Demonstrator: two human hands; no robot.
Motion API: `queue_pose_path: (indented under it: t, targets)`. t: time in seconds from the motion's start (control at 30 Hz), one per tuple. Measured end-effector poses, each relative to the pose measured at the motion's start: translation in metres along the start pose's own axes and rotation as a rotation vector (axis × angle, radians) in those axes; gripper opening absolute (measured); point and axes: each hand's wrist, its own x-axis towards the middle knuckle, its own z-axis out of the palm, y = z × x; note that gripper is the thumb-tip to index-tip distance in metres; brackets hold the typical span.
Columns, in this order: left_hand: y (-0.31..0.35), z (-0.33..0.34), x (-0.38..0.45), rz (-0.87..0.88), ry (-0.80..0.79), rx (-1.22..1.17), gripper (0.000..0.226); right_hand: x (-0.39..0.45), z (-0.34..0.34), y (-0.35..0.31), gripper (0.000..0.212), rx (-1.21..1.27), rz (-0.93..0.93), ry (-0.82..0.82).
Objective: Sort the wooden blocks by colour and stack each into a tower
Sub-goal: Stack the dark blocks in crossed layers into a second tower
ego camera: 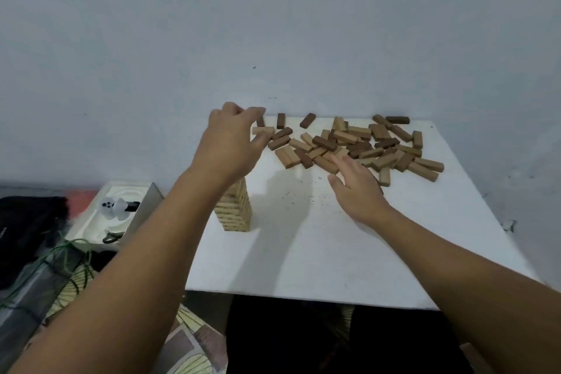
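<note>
A tall tower of light blocks [236, 211] stands on the left part of the white table [318, 252]; its top is hidden behind my left wrist. My left hand [233, 140] hovers above the tower with fingers curled. A light block [263, 130] shows between its index finger and thumb, and whether the hand holds it is unclear. A loose pile of light and dark brown blocks [358, 146] covers the far side of the table. My right hand [355, 185] reaches to the near edge of the pile, fingers straight, fingertips by a light block [326, 164].
The table's far edge meets a pale wall [273, 39]. Dark crumbs [306, 197] speckle the table's middle. Left of the table lie a white moulded tray [97, 215], black cloth [27, 222] and green cord [63, 252].
</note>
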Motion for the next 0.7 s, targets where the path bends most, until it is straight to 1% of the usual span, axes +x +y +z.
queue_pose_path:
  t: [0.17,0.3,0.43,0.5,0.57,0.7]
  targets:
    - [0.058,0.050,0.008,0.067,-0.157,0.035,0.043,-0.006,-0.025,0.043,0.042,-0.110,0.022,0.024]
    - [0.085,0.103,0.007,0.085,-0.324,0.026,0.036,-0.011,-0.040,0.078,0.048,-0.218,0.037,0.008]
    - [0.100,0.161,-0.006,0.065,-0.489,0.030,0.038,-0.013,-0.048,0.103,0.050,-0.324,0.026,-0.080]
    - [0.105,0.185,-0.013,0.054,-0.553,0.064,0.041,-0.013,-0.051,0.109,0.050,-0.359,-0.006,-0.097]
    - [0.108,0.201,-0.019,0.059,-0.569,0.070,0.047,-0.014,-0.053,0.112,0.048,-0.369,-0.034,-0.076]
    - [0.104,0.218,-0.026,0.096,-0.461,0.014,0.047,-0.021,-0.057,0.123,0.032,-0.347,-0.082,0.077]
